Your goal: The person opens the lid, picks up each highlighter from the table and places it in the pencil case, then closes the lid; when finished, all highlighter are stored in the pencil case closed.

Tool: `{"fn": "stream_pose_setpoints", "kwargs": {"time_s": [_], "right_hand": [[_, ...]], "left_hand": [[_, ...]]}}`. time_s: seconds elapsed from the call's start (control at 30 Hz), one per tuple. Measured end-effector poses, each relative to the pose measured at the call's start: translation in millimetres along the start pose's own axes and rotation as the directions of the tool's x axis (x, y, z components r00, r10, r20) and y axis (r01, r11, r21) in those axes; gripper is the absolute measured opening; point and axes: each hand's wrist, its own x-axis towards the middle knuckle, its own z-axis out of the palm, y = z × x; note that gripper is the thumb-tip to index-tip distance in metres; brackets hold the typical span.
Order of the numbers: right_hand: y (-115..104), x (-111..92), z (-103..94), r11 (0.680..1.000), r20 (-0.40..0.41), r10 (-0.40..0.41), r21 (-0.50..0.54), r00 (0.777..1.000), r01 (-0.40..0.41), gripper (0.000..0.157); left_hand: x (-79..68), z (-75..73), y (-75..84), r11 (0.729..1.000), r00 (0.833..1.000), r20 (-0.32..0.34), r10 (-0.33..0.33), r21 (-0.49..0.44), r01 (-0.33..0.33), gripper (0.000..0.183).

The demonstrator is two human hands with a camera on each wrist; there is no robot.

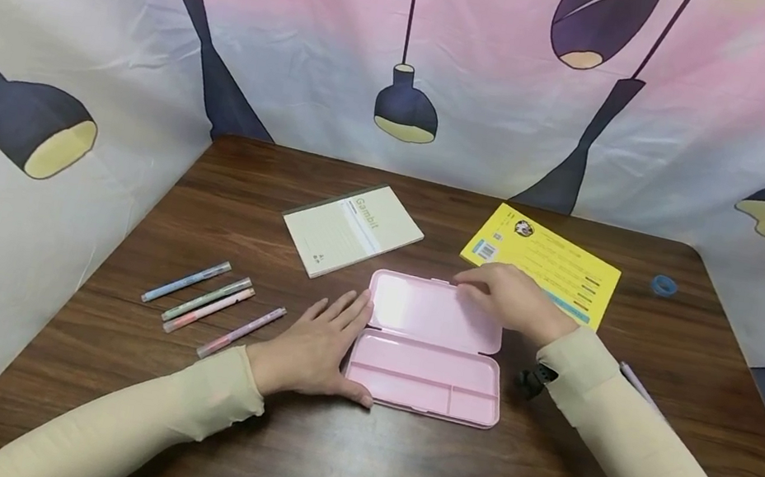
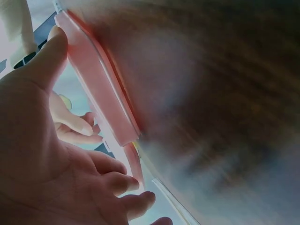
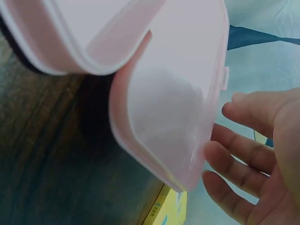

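A pink pencil case (image 1: 405, 356) lies opened flat on the table, its lid (image 1: 427, 312) folded back and its divided tray showing nothing inside. My left hand (image 1: 315, 350) rests spread along the case's left side, thumb at the near corner and fingertips by the lid. In the left wrist view that thumb touches the tray wall (image 2: 96, 79). At the lid's far right edge is my right hand (image 1: 514, 299). Seen from the right wrist, its loosely bent fingers (image 3: 234, 168) touch the lid's outer edge (image 3: 206, 136), while the thumb stands apart from it.
Several pens, including a blue one (image 1: 186, 282) and a purple one (image 1: 241, 332), lie at the left. Behind the case are a cream notebook (image 1: 354, 230) and a yellow book (image 1: 552, 257). A blue tape roll (image 1: 664, 286) sits far right; another pen (image 1: 637, 383) is partly hidden by my right sleeve.
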Motion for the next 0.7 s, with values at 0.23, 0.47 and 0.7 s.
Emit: {"fn": "stream_pose_setpoints", "kwargs": {"time_s": [0.23, 0.47, 0.7], "right_hand": [[-1, -13, -1.7, 1.000, -0.027, 0.005, 0.013, 1.000, -0.005, 0.029], [3, -47, -5.6, 0.997, -0.092, 0.069, 0.046, 0.993, -0.065, 0.031], [12, -97, -7.3, 0.997, -0.205, 0.064, -0.030, 0.977, -0.072, 0.031]], "left_hand": [[-1.1, 0.6, -1.2, 1.000, 1.000, 0.006, -0.006, 0.002, 0.006, 0.128], [-1.5, 0.9, -0.5, 1.000, 1.000, -0.011, 0.003, 0.016, -0.003, 0.127], [-2.3, 2.4, -0.2, 0.999, 1.000, -0.023, -0.010, 0.036, 0.011, 0.127]]}}
